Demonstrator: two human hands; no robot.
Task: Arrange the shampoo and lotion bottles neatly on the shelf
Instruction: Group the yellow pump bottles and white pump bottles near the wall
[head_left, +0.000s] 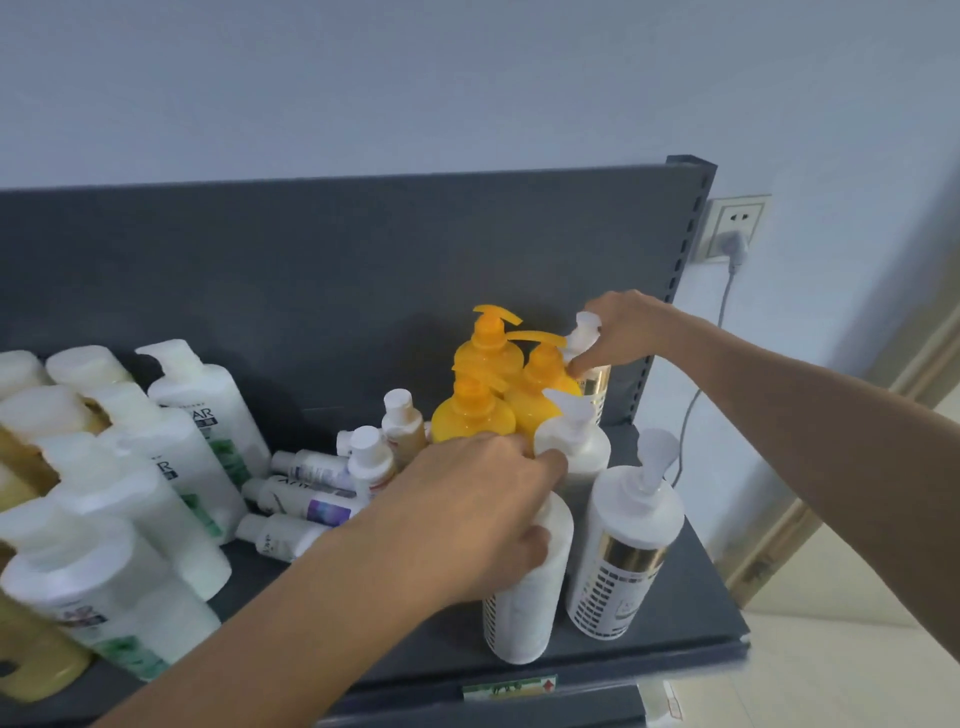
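Observation:
My left hand (478, 514) grips the top of a white pump bottle (524, 597) at the front of the dark shelf (675, 613). At the back right corner my right hand (618, 332) holds the white pump head of another white and gold bottle (597, 384). Three yellow pump bottles (478, 410) stand clustered between my hands. Further white pump bottles stand upright on the right, one (618, 551) near the front and one (576, 447) behind it. Small white bottles (306, 499) lie and stand in the middle. Several big white shampoo bottles (171, 441) fill the left.
The shelf's dark back panel (311, 291) rises behind the bottles, with a slotted upright (685, 249) at the right. A wall socket (732, 228) with a plug and a hanging cable sits to the right. Beige bottles (31, 670) stand at the left front edge.

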